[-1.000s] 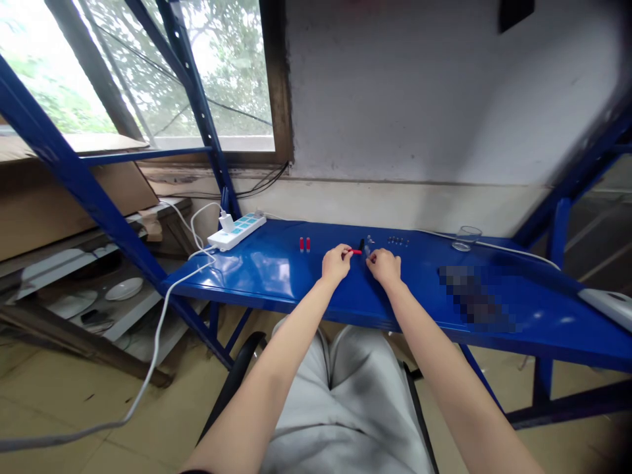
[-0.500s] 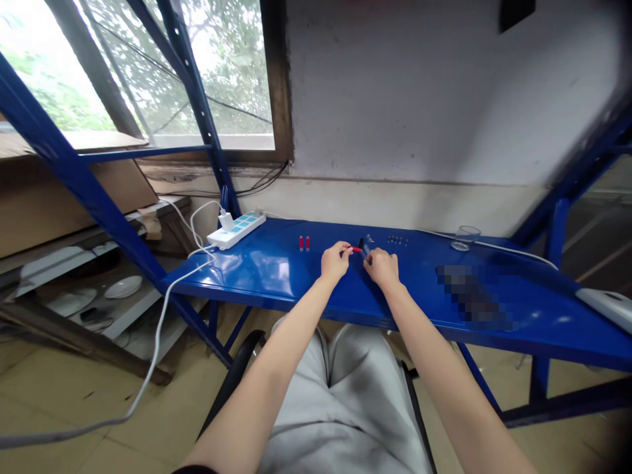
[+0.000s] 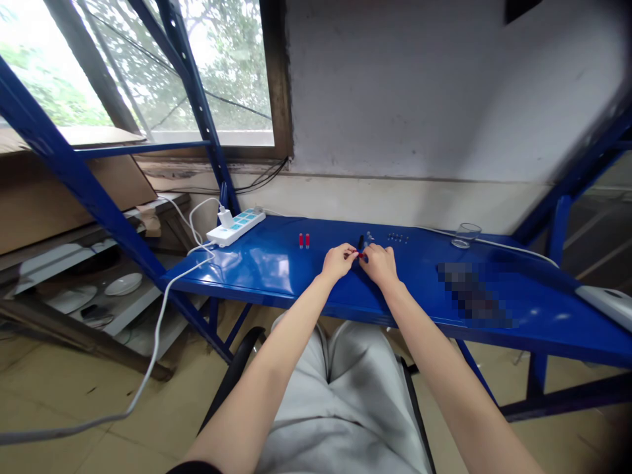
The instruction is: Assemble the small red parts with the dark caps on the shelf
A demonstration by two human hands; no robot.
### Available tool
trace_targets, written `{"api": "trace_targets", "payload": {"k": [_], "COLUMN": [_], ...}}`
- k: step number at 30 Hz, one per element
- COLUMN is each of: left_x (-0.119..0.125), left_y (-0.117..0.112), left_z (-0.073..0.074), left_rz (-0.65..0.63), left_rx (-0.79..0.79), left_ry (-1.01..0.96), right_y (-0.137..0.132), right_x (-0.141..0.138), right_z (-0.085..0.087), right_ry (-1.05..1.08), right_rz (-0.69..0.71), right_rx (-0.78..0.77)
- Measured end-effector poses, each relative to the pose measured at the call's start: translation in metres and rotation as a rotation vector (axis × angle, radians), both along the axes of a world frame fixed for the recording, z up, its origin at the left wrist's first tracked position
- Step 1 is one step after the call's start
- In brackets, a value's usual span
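Note:
Near the middle of the blue table [image 3: 257, 270], my left hand [image 3: 339, 261] and my right hand [image 3: 379, 264] meet over a small red cylindrical piece [image 3: 360, 255]. My left fingers pinch one end of it, and my right fingers close on the other end. Most of the piece is hidden by the fingertips, so its exact kind does not show. Just beyond the hands lie a small black piece [image 3: 361, 241] and some small clear pieces [image 3: 369, 237]. To the left, two red tubes with clear ends [image 3: 304, 241] stand side by side.
Several tiny metallic bits [image 3: 397, 237] lie in rows right of the hands. A clear glass cup [image 3: 465, 236] stands farther right, before a blurred dark object [image 3: 474, 296]. At the table's left end is a white power strip [image 3: 237, 228] with a trailing cable.
My right fingers have moved left onto the red piece, closing the gap between the hands. Less of the piece shows now. The two red tubes stay in place.

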State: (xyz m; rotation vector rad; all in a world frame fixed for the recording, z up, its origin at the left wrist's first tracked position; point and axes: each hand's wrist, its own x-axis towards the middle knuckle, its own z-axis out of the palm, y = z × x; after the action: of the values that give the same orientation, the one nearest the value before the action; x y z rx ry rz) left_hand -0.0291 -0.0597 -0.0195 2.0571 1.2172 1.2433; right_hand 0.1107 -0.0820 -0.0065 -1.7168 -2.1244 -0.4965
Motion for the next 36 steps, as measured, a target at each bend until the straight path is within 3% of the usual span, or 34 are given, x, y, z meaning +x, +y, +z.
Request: {"api": "trace_targets", "payload": {"k": [4, 11, 30, 33, 36], "left_x": [0.000, -0.001, 0.000, -0.001, -0.006], "left_y": [0.001, -0.008, -0.009, -0.009, -0.002], "left_z": [0.000, 0.011, 0.011, 0.018, 0.036], "left_rz": [0.002, 0.082, 0.030, 0.012, -0.044], "left_rx": [0.036, 0.103, 0.136, 0.151, 0.164], "left_ry": [0.012, 0.020, 0.125, 0.224, 0.323], "right_y": [0.001, 0.000, 0.000, -0.001, 0.000], "right_x": [0.000, -0.003, 0.003, 0.003, 0.003], "right_z": [-0.002, -0.001, -0.002, 0.000, -0.001], "right_ry": [0.010, 0.121, 0.242, 0.236, 0.279], "right_rz": [0.023, 0.024, 0.028, 0.031, 0.068], "right_rx": [-0.017, -0.025, -0.058, -0.064, -0.056]}}
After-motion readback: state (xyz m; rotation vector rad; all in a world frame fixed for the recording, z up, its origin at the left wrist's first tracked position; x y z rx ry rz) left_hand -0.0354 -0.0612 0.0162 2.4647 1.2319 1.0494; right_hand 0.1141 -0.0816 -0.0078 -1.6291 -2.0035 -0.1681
